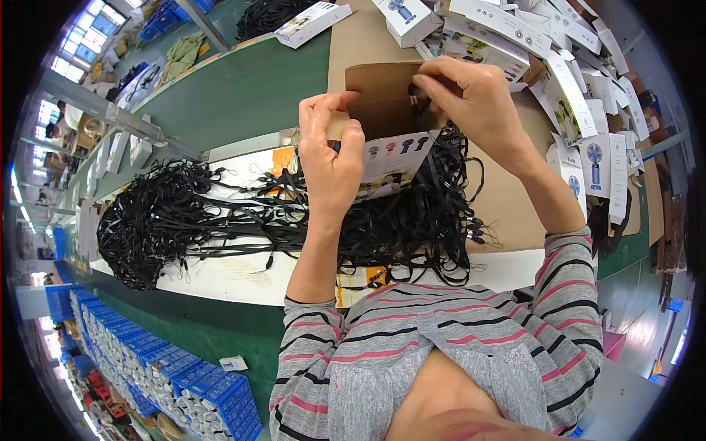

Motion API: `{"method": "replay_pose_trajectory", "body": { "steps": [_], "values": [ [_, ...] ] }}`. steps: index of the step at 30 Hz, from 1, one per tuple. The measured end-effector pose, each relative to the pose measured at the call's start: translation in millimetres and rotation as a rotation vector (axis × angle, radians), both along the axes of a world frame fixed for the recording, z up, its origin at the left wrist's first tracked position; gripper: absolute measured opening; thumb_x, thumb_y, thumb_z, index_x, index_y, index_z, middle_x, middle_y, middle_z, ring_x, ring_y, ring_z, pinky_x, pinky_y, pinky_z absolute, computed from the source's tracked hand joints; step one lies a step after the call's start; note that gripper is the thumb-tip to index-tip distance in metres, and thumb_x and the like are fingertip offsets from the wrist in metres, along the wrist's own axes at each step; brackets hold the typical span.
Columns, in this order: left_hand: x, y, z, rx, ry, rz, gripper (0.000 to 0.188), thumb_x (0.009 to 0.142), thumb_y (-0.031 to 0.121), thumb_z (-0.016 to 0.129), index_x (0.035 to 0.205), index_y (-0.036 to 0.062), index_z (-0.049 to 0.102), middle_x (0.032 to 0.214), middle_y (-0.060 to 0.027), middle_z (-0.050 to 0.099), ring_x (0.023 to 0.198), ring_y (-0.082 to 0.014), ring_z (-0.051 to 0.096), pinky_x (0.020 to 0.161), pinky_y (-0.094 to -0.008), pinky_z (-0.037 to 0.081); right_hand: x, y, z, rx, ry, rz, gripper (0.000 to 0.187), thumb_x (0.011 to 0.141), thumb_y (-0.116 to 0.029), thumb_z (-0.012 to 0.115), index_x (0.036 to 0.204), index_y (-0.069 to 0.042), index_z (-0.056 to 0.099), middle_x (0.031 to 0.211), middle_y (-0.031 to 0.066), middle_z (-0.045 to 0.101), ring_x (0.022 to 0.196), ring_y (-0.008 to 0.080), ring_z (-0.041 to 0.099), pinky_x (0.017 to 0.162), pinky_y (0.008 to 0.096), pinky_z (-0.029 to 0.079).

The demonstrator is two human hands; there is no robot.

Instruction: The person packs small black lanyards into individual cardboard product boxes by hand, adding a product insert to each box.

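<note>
An open cardboard box [384, 158] stands before me, its brown inside showing and small pictures of handheld fans on its printed side. My left hand [331, 151] is closed on the left wall of the box. At the opening's right side my right hand [478, 103] pinches a black lanyard [418, 101], part of which hangs inside the box. The lanyard's lower end and the depth of the box are hidden. Below and around the box lies a tangled heap of black lanyards [397, 231], with thin loops at some ends.
Another bundle of black lanyards [154, 220] spreads to the left on the white surface [243, 275]. Many white fan boxes [573, 95] pile up at the far right on brown cardboard [507, 213]. Blue crates [228, 400] of white items stand at lower left. A lone box [312, 24] lies far back.
</note>
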State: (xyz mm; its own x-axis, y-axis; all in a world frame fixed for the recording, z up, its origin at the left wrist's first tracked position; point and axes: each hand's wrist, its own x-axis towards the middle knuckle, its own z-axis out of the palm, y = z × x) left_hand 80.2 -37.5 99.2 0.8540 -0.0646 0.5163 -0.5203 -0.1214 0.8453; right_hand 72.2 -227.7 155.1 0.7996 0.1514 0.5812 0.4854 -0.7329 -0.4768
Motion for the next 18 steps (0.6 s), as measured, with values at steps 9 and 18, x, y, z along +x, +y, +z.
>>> {"method": "replay_pose_trajectory", "body": {
  "steps": [9,18],
  "values": [
    [0.0,-0.3,0.8,0.0,-0.014,0.007,0.026,0.075,0.001,0.051,0.1,-0.0007,0.059,0.099,-0.0101,0.05,0.094,-0.0214,0.051,0.085,-0.03,0.041,3.7,-2.8,6.4,0.356,0.305,0.241,0.017,0.084,-0.009,0.062,0.093,0.004,0.061,0.077,0.0054,0.064,0.072,0.0081,0.062,0.065,0.0214,0.05],
    [-0.7,-4.7,-24.1,-0.317,0.183,-0.241,0.083,0.062,0.003,0.076,0.132,0.0065,0.031,0.124,-0.0092,0.037,0.103,-0.0203,0.048,0.089,-0.0327,0.043,-7.1,-13.5,-11.1,-0.322,0.149,0.36,0.02,0.071,-0.014,0.069,0.087,-0.004,0.062,0.075,0.0132,0.061,0.071,0.0315,0.059,0.064,0.0381,0.046]
  ]
}}
